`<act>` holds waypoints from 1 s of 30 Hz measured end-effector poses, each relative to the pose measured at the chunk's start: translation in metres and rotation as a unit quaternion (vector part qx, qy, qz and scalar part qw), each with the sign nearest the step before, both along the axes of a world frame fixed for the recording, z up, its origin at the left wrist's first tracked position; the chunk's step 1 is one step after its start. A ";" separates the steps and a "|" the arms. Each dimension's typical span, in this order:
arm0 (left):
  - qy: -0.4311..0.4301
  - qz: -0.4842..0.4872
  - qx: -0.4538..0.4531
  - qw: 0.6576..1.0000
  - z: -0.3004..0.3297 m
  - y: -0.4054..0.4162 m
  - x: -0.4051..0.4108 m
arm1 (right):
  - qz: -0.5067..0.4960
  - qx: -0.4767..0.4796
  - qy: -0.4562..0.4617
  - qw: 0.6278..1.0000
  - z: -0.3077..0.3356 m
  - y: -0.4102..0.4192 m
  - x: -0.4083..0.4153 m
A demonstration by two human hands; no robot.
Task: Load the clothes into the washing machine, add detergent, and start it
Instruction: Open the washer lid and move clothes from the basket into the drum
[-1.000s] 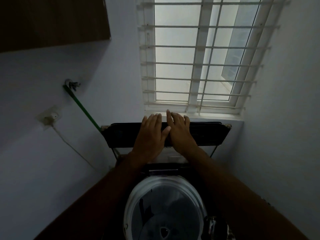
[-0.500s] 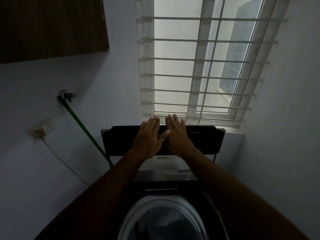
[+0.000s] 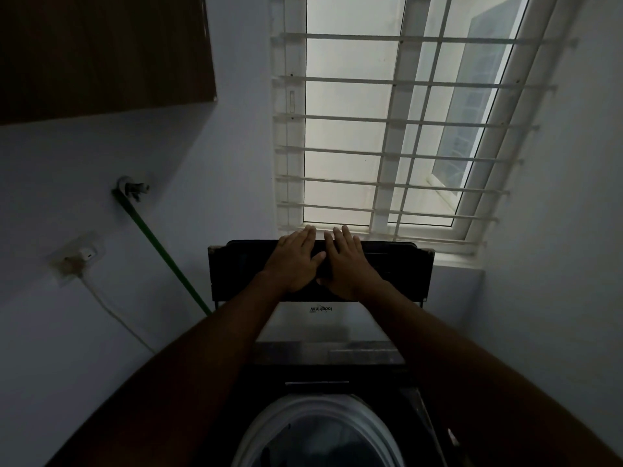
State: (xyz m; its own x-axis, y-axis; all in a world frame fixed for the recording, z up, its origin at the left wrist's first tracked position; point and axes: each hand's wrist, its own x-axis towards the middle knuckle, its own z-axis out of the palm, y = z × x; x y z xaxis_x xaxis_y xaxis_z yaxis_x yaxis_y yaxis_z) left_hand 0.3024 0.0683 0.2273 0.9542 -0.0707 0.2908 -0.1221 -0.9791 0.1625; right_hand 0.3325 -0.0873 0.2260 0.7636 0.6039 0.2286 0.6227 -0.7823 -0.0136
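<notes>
Washer (image 3: pixel 323 335) sits under the window (image 3: pixel 387 129), drum (image 3: pixel 320 429) open below; lid (image 3: pixel 236 271) stands raised at the back. Left hand (image 3: pixel 293 264) & right hand (image 3: pixel 349 267) lie flat on it, fingers straight, prob. steadying it. No clothes visible; too dark to tell.

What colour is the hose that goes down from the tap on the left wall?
The hose is green, seen best in the head view, running diagonally from the tap toward the washing machine.
</notes>
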 end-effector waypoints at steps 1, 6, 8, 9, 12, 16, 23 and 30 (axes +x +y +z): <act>0.001 -0.003 0.009 1.000 -0.001 0.002 0.003 | -0.002 0.001 0.005 1.000 0.000 0.001 0.002; 0.011 -0.021 0.037 0.999 -0.003 0.009 0.013 | -0.007 0.001 0.019 1.000 -0.001 0.006 0.015; 0.014 -0.023 0.047 0.999 -0.004 0.011 0.017 | -0.008 0.003 0.024 1.000 -0.003 0.007 0.020; 0.017 -0.023 0.052 0.998 -0.004 0.011 0.019 | -0.007 0.005 0.027 1.000 -0.004 0.007 0.022; 0.030 -0.017 0.056 0.998 -0.002 0.013 0.026 | -0.005 0.008 0.023 1.000 -0.009 0.008 0.027; 0.060 -0.004 0.064 0.996 0.001 0.014 0.036 | -0.012 0.000 0.035 0.999 -0.008 0.011 0.032; 0.082 0.012 0.064 0.995 0.000 0.017 0.049 | -0.026 -0.015 0.047 0.998 -0.009 0.014 0.040; 0.086 0.020 0.081 0.993 -0.011 0.016 0.055 | -0.023 -0.022 0.065 0.997 -0.010 0.017 0.050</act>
State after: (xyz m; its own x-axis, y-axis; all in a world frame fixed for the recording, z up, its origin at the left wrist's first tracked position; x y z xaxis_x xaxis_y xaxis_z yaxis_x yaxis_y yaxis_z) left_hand 0.3579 0.0847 0.2159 0.9917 -0.0645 0.1113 -0.0669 -0.9976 0.0176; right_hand 0.3822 -0.0698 0.2159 0.8128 0.5739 0.0996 0.5805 -0.8122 -0.0580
